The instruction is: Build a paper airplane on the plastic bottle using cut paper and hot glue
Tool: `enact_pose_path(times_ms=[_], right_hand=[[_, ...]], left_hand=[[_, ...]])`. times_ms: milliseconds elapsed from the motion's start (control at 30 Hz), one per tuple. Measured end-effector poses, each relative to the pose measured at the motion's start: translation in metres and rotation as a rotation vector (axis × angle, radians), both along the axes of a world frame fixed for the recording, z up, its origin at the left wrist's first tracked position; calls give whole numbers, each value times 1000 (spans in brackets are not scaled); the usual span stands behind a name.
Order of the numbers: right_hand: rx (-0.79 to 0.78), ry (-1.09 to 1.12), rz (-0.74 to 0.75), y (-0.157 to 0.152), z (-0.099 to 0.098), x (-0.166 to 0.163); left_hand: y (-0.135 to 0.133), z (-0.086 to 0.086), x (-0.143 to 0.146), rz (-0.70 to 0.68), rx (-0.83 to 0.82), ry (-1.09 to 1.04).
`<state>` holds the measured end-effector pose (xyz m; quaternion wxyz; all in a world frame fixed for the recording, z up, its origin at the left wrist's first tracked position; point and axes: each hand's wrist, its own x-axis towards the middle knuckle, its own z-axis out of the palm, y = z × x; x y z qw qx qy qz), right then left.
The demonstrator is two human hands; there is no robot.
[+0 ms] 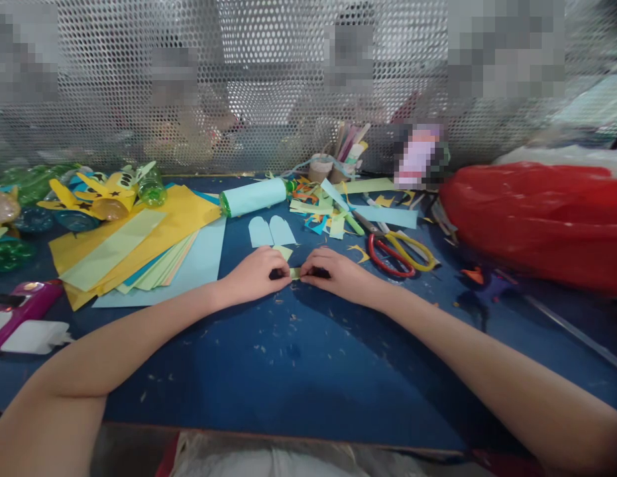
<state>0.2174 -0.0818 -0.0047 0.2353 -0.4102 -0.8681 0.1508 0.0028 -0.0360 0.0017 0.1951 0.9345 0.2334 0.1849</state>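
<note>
Far left, yellow paper sheet (191,207), loose sheets beside it. Left hand (258,273): thumb and fingertips pinched together on left end of small pale-green paper strip (295,273). Strip low over blue tabletop (288,377), between hands, nearer wearer than two light-blue rounded cutouts (260,232). Right hand (334,273): fingertips clamped on its right end. Best handled with light, even pinch, edges level, no tugging: thin paper likely creases or tears. Right, red-handled scissors (390,257), well clear of strip.
</note>
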Motion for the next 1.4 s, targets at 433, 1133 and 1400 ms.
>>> enact_pose_path(times_ms=[433,1133,1400], right_hand=[[42,1,-186,-8,-6,-16],[-71,46,-135,-2,1,-3],[2,-5,-158,-5,1,-7]], left_hand=[[-7,-4,2,215,-109,-20],[-3,-3,1,109,-55,-36],[-5,-4,3,181,-15,-54]])
